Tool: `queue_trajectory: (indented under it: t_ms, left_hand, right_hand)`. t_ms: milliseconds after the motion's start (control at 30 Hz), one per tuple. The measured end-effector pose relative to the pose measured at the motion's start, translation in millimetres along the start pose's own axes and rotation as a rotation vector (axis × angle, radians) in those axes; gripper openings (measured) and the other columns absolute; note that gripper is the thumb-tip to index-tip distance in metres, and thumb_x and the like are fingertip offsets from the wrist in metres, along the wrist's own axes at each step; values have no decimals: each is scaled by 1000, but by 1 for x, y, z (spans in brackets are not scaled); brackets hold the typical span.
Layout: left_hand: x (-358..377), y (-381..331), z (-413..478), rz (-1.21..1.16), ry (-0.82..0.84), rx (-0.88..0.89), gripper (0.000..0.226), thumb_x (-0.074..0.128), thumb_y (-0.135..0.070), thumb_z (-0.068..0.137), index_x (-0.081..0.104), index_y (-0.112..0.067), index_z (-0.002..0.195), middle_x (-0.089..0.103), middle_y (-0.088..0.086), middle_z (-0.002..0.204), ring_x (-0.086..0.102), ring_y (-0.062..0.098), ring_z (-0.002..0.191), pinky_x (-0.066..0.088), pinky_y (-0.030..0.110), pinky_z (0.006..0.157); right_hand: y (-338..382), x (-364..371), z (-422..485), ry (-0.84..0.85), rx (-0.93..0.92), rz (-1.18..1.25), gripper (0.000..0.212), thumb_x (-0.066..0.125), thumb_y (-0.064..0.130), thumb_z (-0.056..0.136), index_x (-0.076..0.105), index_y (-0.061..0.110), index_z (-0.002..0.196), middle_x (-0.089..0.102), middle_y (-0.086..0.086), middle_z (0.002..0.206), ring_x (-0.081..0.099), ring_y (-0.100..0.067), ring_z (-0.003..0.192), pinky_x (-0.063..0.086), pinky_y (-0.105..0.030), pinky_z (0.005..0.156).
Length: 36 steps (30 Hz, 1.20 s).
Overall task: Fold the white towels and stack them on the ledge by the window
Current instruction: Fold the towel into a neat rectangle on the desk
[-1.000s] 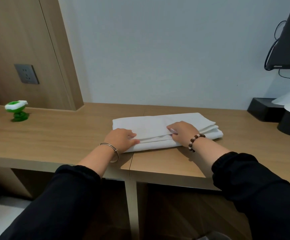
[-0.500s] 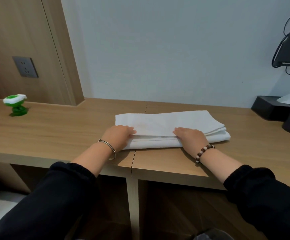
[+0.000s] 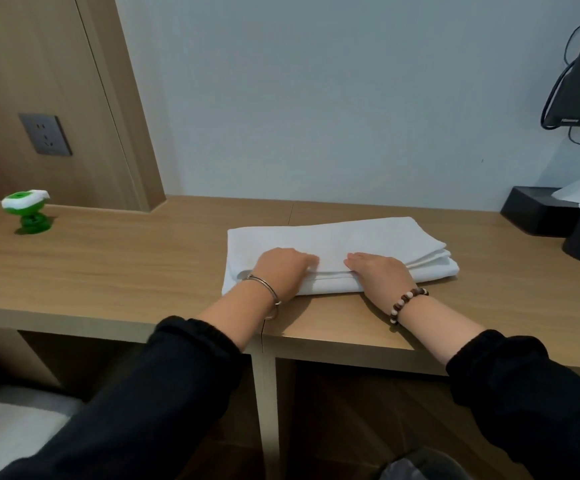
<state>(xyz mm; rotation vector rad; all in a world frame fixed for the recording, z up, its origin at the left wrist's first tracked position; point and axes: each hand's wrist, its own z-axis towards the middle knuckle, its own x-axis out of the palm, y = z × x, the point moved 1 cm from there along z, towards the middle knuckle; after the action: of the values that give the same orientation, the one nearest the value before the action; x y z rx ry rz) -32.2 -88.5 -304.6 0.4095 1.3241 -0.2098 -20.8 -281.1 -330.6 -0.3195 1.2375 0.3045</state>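
On wood-grain desk (image 3: pixel 125 265): layered rectangular white towel (image 3: pixel 350 233); left hand (image 3: pixel 281 271), right hand (image 3: pixel 382 275) atop.

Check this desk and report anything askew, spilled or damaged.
Nothing is spilled or damaged. Only the white towel on the desk looks slightly untidy: at its right end the folded layers are staggered rather than flush.
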Motion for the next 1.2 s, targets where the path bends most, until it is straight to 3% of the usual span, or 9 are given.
queue_trajectory:
  t_ms: [133,267,500,667,800,967,1033,1133,1200]
  left_hand:
    - [14,-4,5,92,-46,-83,24,41,-21,98,60,-26,112,66,4,103,62,30,93,38,30,67]
    - [21,-3,6,98,-75,-57,21,39,-20,99,59,-22,105,66,5,99,63,30,90,36,29,63]
    - [14,2,4,156,-36,-8,20,41,-16,97,58,-19,107,65,6,100,61,29,90,36,30,64]
    - [5,9,-3,321,11,130,23,41,-4,91,55,-17,104,64,2,103,61,27,92,33,30,61]
    - [8,4,-9,277,11,86,21,38,-9,93,54,-16,104,61,1,106,61,25,92,33,30,61]
    - [9,9,-18,179,-8,111,21,33,-23,100,52,-17,109,56,-1,112,58,23,99,32,28,63]
    - [8,10,-19,165,-6,124,29,28,-31,103,52,-17,112,54,-2,115,57,21,102,31,28,64]
    - [7,9,-18,174,-3,128,31,26,-31,103,52,-17,114,54,-2,117,57,22,103,31,28,66]
    - [8,9,-17,184,0,121,29,27,-26,103,52,-16,112,56,-1,116,58,25,101,32,28,66]
  right_hand:
    - [-8,-15,7,-2,117,207,28,46,23,98,67,17,116,67,-5,116,59,-25,108,45,-34,92]
    - [-9,-26,10,-144,201,365,18,58,15,90,75,14,94,72,-4,99,62,-24,97,48,-35,84]
    - [-3,-5,-14,-91,119,246,29,48,20,97,63,16,122,66,-3,120,59,-23,112,44,-32,96]
    - [-2,-4,-17,-75,38,112,31,48,19,98,59,19,126,63,0,125,58,-19,114,44,-29,94]
    - [-8,-12,-16,-29,59,276,31,50,24,97,62,18,125,59,2,130,53,-18,122,39,-33,104]
    - [-16,-27,-7,148,-15,223,31,56,24,94,64,15,122,59,0,130,52,-18,121,37,-29,104]
    - [-13,-31,-2,191,-46,124,26,53,21,93,67,10,113,64,-4,121,56,-23,113,41,-32,98]
    - [-3,-34,4,221,-57,-18,22,44,16,92,57,15,74,59,-2,87,55,-24,84,43,-29,74]
    - [2,-36,5,145,-39,-91,24,40,15,93,52,16,71,58,-1,83,54,-22,76,43,-30,67]
